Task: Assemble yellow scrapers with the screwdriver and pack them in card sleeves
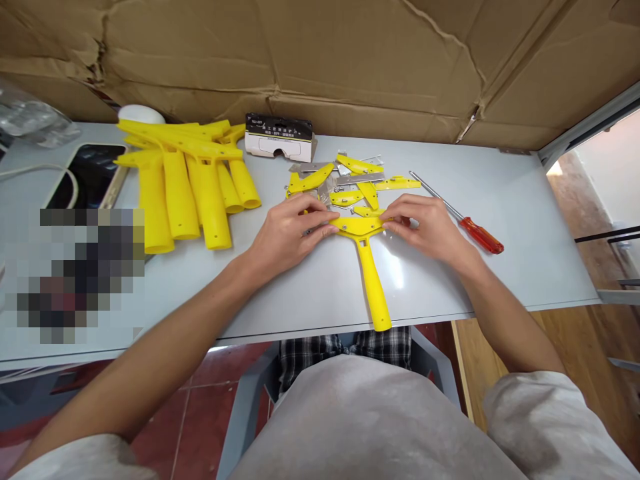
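A yellow scraper (371, 275) lies on the table in front of me, its handle toward my body and its wide head away from me. My left hand (299, 230) pinches the left end of the head between thumb and fingers. At the head's right end, the thumb and fingers of my right hand (423, 223) are closed on it too. A curved yellow cover plate (357, 226) with screws sits across the head. Just beyond my fingers is a pile of loose yellow plates (316, 179), metal blades (359, 179) and small hardware.
Several yellow scraper handles (173, 190) are heaped at the left, near a phone (87, 177) with a white cable. A black-and-white box (279, 138) stands behind the parts. A screwdriver (477, 233) with a red handle lies right of my right hand. Cardboard (325, 60) walls the back.
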### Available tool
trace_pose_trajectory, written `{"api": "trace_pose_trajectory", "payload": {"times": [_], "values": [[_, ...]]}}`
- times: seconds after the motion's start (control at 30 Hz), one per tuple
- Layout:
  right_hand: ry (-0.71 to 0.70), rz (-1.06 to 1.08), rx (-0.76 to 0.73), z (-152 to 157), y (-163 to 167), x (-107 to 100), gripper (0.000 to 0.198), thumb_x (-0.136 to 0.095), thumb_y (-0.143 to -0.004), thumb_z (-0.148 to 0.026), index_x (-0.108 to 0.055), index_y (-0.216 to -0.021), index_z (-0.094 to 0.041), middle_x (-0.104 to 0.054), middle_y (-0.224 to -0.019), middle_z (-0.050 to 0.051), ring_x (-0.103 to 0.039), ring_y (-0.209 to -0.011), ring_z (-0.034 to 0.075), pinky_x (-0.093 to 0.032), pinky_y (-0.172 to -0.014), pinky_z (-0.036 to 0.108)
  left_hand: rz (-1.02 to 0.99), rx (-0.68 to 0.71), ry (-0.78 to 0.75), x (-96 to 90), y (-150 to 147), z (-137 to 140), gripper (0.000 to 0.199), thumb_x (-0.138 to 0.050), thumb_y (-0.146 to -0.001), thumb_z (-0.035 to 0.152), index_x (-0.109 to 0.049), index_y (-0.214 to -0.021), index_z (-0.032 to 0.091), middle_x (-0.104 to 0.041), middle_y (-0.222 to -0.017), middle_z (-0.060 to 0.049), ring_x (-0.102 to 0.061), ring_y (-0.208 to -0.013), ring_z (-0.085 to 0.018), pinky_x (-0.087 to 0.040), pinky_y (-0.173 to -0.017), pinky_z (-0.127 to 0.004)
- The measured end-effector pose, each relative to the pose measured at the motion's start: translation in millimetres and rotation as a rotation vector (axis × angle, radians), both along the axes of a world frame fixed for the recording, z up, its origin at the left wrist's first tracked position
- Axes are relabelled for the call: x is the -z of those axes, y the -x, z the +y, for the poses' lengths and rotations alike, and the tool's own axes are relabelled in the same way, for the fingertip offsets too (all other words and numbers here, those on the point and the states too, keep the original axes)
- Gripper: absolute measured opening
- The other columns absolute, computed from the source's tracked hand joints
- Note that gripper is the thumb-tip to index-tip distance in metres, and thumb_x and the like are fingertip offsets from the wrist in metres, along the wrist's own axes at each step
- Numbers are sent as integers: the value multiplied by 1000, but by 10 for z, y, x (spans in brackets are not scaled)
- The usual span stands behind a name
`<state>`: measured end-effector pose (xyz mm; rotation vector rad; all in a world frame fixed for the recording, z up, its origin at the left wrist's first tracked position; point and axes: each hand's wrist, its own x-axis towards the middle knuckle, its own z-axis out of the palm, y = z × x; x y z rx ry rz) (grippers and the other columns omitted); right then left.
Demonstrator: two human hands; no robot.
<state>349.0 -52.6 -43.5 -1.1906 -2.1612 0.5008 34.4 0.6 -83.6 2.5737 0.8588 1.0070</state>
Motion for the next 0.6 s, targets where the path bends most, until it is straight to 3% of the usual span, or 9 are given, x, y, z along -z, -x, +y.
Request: {"api": "trace_pose_trajectory", "payload": {"times": [0.13, 0.3, 0.6], "values": [[10, 48, -31, -11, 3, -4, 17, -80, -98, -38, -83, -108, -24, -78, -102, 6, -65, -76, 15, -57, -77, 33, 11, -22, -8, -16, -4, -21, 22, -75, -105, 39, -86, -119, 26, -79, -107, -8, -76, -98, -23, -64, -90, -39], [-62, 68, -68, -8, 46, 48, 18, -78, -100, -40, -86, -108, -26, -78, -105, 7, -72, -92, 18, -60, -84, 35, -55, 24, -120, -43, -30, -33, 20, -75, -105, 34, -85, -119, 23, -80, -106, -8, -76, -96, -21, -64, -88, -35], [-128, 114, -9, -22, 281, 78, 23, -67, -107, -40, -82, -105, -23, -80, -96, 7, -73, -85, 18, -58, -78, 34, -49, -34, -133, -86, -99, -91, 15, -74, -102, 30, -86, -108, 23, -83, -99, -6, -79, -89, -20, -65, -86, -35]]}}
